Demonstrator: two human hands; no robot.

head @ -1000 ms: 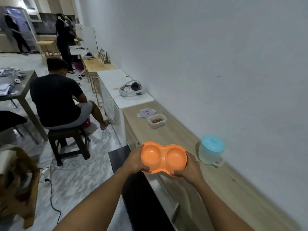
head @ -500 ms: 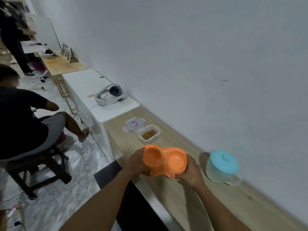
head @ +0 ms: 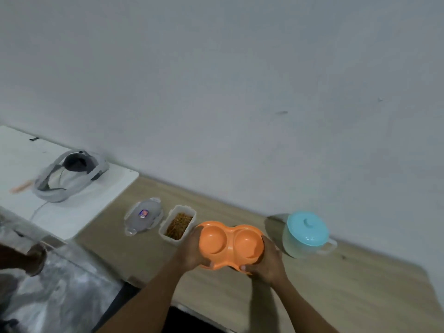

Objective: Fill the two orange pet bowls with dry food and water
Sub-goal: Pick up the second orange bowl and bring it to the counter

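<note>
Double orange bowl (head: 230, 245) gripped at both ends, left hand (head: 192, 248) and right hand (head: 268, 263) each wrapped round a rim. I've carried it in over the tabletop (head: 336, 292); a second ago it was off the edge. Both wells empty. Open food tub (head: 177, 224) just past my left hand, lidded blue jug (head: 306, 233) just beyond my right. Next: set down, then fill.
</note>
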